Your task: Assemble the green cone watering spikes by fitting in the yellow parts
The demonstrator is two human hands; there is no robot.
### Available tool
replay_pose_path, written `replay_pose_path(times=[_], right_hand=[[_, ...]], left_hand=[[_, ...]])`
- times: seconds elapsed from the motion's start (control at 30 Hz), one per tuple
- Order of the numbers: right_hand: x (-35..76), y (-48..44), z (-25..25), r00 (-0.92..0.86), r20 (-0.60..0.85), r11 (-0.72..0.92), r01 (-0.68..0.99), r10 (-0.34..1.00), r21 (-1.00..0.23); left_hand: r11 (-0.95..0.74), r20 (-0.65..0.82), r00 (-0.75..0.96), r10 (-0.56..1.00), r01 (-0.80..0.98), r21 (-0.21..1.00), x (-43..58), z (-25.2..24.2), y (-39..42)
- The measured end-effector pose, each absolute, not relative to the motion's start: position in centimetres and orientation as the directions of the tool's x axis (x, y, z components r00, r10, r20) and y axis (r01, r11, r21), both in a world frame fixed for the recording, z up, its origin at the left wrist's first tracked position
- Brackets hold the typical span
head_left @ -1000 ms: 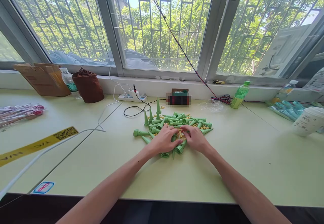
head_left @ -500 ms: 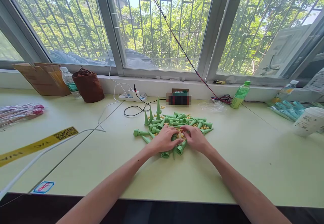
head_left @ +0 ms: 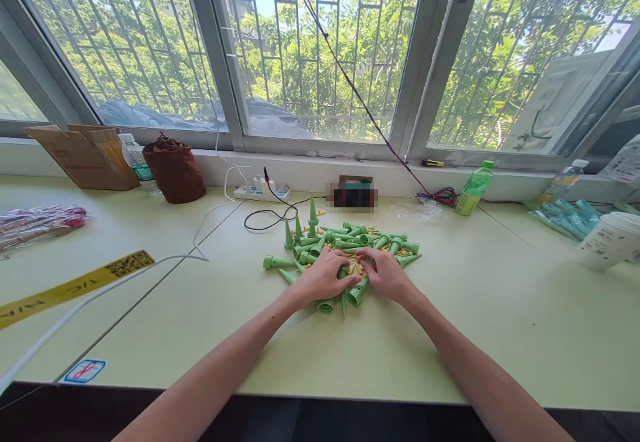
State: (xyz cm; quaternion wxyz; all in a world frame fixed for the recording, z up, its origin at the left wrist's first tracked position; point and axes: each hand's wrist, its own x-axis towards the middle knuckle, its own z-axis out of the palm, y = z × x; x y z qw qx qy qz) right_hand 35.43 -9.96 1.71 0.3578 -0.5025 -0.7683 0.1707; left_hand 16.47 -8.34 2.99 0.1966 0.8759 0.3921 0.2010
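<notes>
Green plastic cone-shaped spikes point(head_left: 345, 243) lie in a heap mixed with small yellow plastic pieces point(head_left: 355, 269). Into the near side of this heap reaches my left hand point(head_left: 325, 275), its fingers and thumb curled round a green spike point(head_left: 343, 271) that is mostly covered. My right hand point(head_left: 386, 273) faces it from the right, fingertips bent together over the yellow pieces; what lies between them is too small and hidden to make out. Several finished-looking spikes point(head_left: 313, 215) stand upright at the heap's back left, tips up.
Behind the heap are a power strip point(head_left: 250, 193), a black cable point(head_left: 263, 227) and a blurred-out dark box point(head_left: 351, 195). A green bottle point(head_left: 471, 189) and a white cup point(head_left: 607, 242) stand to the right. At left are a brown bag point(head_left: 174, 169) and a cardboard box point(head_left: 83, 155).
Both hands stay in almost the same place, with only slight finger movement. The heap looks the same.
</notes>
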Motion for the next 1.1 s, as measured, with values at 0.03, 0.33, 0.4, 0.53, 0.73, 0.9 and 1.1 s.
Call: replay_pose_path(times=[0.03, 0.33, 0.4, 0.53, 0.73, 0.9, 1.1], right_hand=[[35.42, -9.95, 1.71, -0.237, 0.379, 0.436, 0.651, 0.895, -0.621], [35.50, -10.05, 1.64, -0.228, 0.368, 0.423, 0.648, 0.902, -0.634], [35.48, -10.09, 1.73, -0.230, 0.370, 0.425, 0.649, 0.900, -0.631], [35.44, -10.11, 1.92, -0.226, 0.384, 0.431, 0.656, 0.895, -0.620], [35.59, -9.86, 1.61, -0.218, 0.396, 0.438, 0.635, 0.892, -0.636], [35.63, -9.76, 1.40, -0.216, 0.401, 0.439, 0.640, 0.890, -0.630], [35.50, -10.04, 1.86, -0.223, 0.384, 0.430, 0.651, 0.896, -0.625]], left_hand=[[-0.621, 0.203, 0.614, 0.763, 0.608, 0.495, 16.51, 2.98, -8.37], [-0.551, 0.143, 0.584, 0.799, 0.616, 0.563, 16.48, 3.27, -8.33], [-0.551, 0.133, 0.590, 0.796, 0.617, 0.562, 16.41, 3.33, -8.27], [-0.572, 0.125, 0.617, 0.777, 0.608, 0.550, 16.27, 3.32, -8.15], [-0.589, 0.149, 0.633, 0.759, 0.572, 0.571, 16.23, 3.50, -8.21], [-0.595, 0.151, 0.629, 0.762, 0.590, 0.546, 16.27, 3.30, -8.32], [-0.621, 0.155, 0.637, 0.755, 0.619, 0.481, 16.42, 3.31, -8.61]])
